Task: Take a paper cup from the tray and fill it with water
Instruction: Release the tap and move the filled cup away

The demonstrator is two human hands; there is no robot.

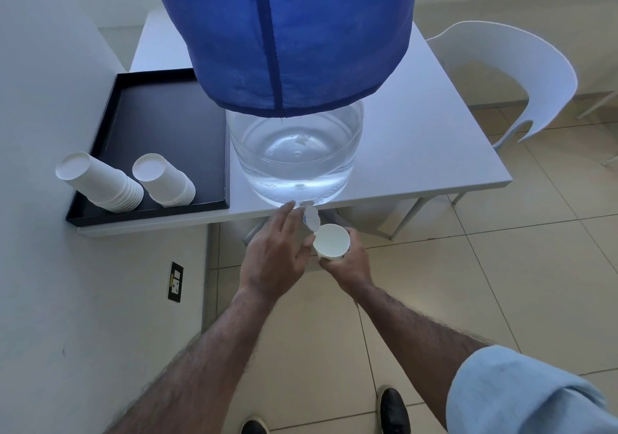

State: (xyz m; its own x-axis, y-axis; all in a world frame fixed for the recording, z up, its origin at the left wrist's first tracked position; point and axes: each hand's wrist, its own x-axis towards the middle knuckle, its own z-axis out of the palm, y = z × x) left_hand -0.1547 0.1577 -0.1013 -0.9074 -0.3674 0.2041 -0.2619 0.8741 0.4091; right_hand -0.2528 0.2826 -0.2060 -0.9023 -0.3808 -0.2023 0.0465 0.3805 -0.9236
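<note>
My right hand (347, 264) grips a white paper cup (331, 240) from below, upright, just under the white tap (311, 218) of the clear water jug (296, 156). The cup's inside looks white; I cannot tell whether water is in it. My left hand (276, 253) is at the tap, fingers spread, its fingertips touching the tap and the jug's base. Two stacks of paper cups (100, 182) (165, 179) lie on their sides in the black tray (160, 122) on the table's left part.
A blue cloth cover (284, 32) drapes the jug's upper part. The jug stands at the front edge of a white table (424, 152). A white chair (511, 75) is at the right. A wall with a black socket (175, 281) is at the left. Tiled floor below.
</note>
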